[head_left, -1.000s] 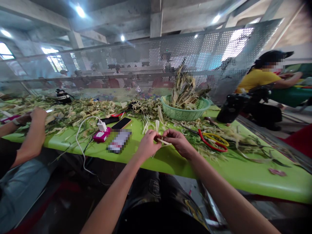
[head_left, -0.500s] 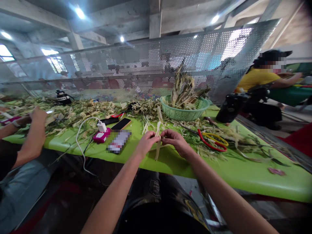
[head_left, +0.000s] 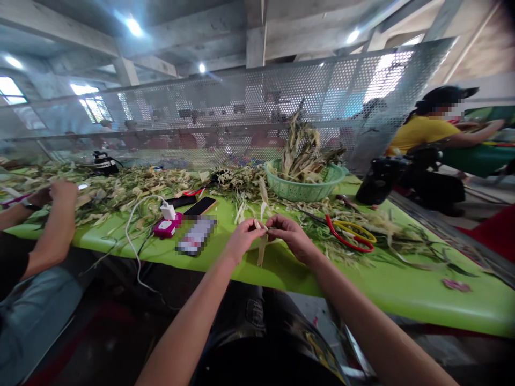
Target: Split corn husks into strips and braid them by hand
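Both my hands meet over the front part of the green table (head_left: 225, 257). Between my fingertips is a pale strip of dried corn husk (head_left: 261, 253), one end hanging below the fingers. My left hand (head_left: 246, 239) pinches it from the left, and my right hand (head_left: 290, 235) pinches it from the right, fingertips nearly touching. Just behind them another narrow husk piece (head_left: 263, 195) stands up; whether it joins the held strip I cannot tell. To the right of my right hand lie scissors (head_left: 350, 236) with red and yellow handles, among green and pale scraps.
A green basket (head_left: 301, 190) holds dried husks. Left of my hands are a blurred-out phone (head_left: 196, 236), a dark phone (head_left: 200, 206) and a magenta power adapter (head_left: 167, 225) with a white cable. A co-worker's hands (head_left: 60, 193) are at far left. A perforated metal screen (head_left: 225, 118) stands behind.
My fingertips have drawn slightly closer together on the husk strip, and its upper end now looks folded down near the left fingers. The rest of the table looks the same.
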